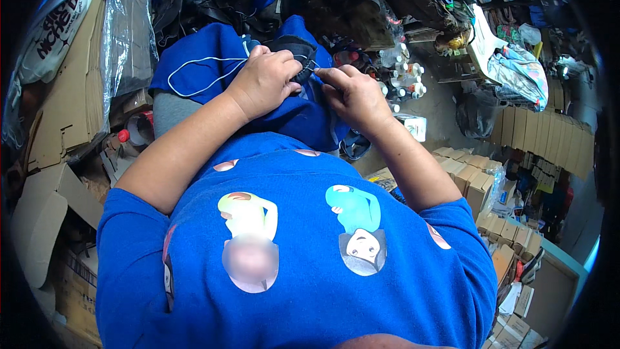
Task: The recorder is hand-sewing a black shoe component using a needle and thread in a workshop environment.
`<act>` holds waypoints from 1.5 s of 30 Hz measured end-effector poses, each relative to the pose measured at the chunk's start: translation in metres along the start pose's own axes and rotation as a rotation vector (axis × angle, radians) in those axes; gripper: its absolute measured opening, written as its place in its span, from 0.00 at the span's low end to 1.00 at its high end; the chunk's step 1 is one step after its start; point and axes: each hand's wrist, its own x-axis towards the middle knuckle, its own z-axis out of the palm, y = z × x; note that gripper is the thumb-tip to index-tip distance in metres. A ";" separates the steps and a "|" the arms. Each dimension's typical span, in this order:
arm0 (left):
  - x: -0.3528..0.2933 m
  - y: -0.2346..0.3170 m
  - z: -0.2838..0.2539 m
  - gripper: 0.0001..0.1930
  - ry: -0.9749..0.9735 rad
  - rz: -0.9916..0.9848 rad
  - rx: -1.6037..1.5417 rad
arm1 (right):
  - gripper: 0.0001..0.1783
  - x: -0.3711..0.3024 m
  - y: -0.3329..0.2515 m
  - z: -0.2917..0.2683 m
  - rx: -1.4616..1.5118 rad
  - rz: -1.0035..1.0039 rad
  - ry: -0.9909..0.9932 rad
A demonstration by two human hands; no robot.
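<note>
Over my lap lies a blue cloth [187, 58], and on it sits a dark rounded piece [294, 46], perhaps a shoe, whose exact kind I cannot make out. My left hand [265, 81] is closed on the near side of this dark piece, its fingers bent over the edge. A white cord [194, 63] runs out by that hand and makes a long loop to the left over the blue cloth. Just right of the piece, my right hand [355, 95] is closed, thumb and index finger pinching thin white strands at its edge. The fingertips partly hide the strands.
Several capped plastic bottles [407, 77] stand on the floor beyond my right hand. Stacked cardboard boxes [475, 178] fill the right side. Flattened cardboard [68, 100] and a clear plastic wrap [129, 32] lean at the left, near a red-capped bottle [132, 134].
</note>
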 end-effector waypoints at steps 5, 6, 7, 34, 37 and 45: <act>0.003 -0.001 0.000 0.15 -0.010 0.021 -0.010 | 0.15 0.002 0.017 0.020 0.634 0.113 -0.003; 0.003 -0.002 0.000 0.15 -0.010 0.026 -0.012 | 0.15 0.003 0.018 0.019 0.636 0.129 -0.022; 0.003 -0.002 0.000 0.15 -0.009 0.025 -0.013 | 0.15 0.003 0.018 0.018 0.637 0.147 -0.041; -0.013 0.002 0.011 0.14 0.097 -0.097 -0.060 | 0.14 0.104 -0.014 -0.037 0.020 0.122 -0.902; -0.015 -0.005 0.018 0.16 0.189 -0.183 -0.065 | 0.16 0.053 0.005 -0.016 0.475 0.367 -0.584; -0.015 -0.002 0.014 0.14 0.166 -0.119 -0.081 | 0.18 0.005 -0.006 -0.016 0.232 0.009 -0.150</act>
